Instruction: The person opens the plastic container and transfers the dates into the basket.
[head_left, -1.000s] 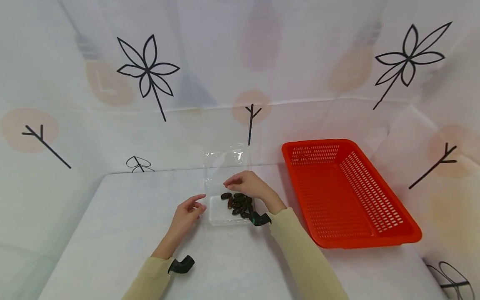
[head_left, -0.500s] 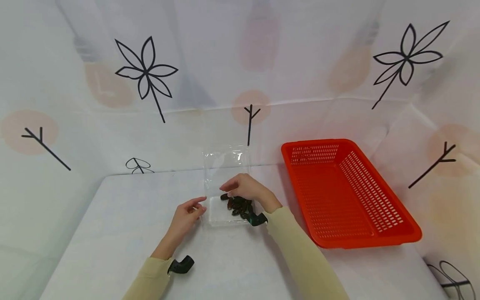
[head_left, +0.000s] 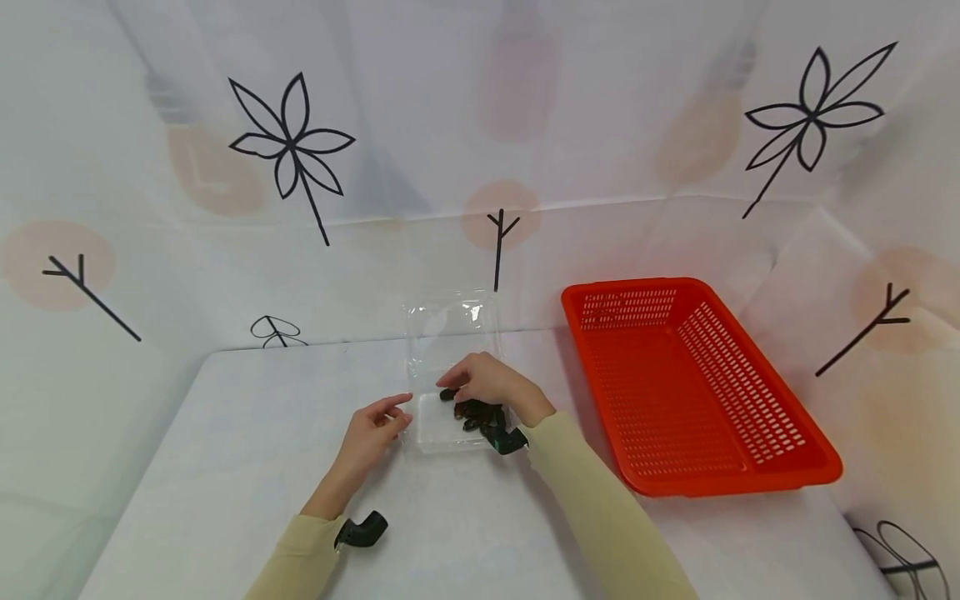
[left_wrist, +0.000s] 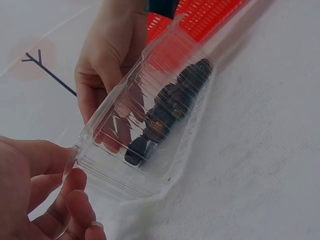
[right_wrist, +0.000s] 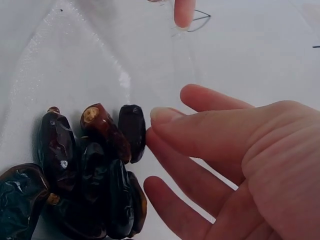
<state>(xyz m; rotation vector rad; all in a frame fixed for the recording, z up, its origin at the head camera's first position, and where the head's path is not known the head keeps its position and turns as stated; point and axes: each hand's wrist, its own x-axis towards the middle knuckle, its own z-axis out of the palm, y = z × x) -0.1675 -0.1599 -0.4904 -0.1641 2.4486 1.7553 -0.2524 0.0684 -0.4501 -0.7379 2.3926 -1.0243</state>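
Several dates [right_wrist: 93,170] by right hand [head_left: 489,379] | left hand [head_left: 370,433] touching clear box [head_left: 437,423] | both unclenched | red basket [head_left: 648,375] alongside

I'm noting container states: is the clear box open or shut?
Open: the box has its lid raised at the back, and the right hand is at the dates inside.

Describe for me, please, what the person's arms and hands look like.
Both arms wear long, pale yellow-green sleeves reaching the wrists. The left hand and right hand are bare, without gloves. A black, bent device sits at each wrist; the right one shows a touch of green.
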